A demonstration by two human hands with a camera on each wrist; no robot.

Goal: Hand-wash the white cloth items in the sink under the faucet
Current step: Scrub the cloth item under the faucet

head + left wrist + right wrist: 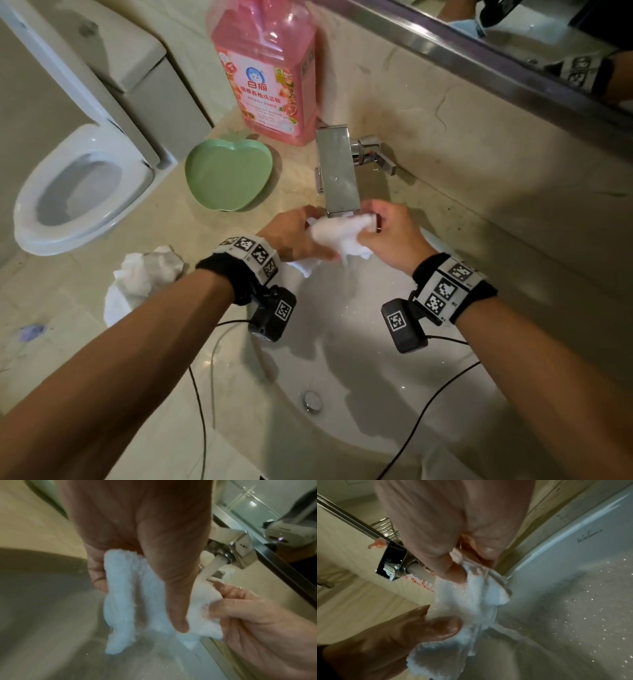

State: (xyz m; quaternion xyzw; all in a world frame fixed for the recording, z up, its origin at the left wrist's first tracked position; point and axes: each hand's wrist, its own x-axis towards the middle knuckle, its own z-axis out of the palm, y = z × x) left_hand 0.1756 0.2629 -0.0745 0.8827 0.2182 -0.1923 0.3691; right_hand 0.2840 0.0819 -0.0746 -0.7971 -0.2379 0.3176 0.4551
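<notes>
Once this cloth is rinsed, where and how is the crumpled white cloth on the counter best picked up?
Probably pinch the raised folds atop the crumpled white cloth, coming from above with the left hand. It lies bunched left of the sink, nearer that hand.

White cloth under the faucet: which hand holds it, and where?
Both. Left hand grips the white cloth at its left end, right hand pinches its right edge.
</notes>
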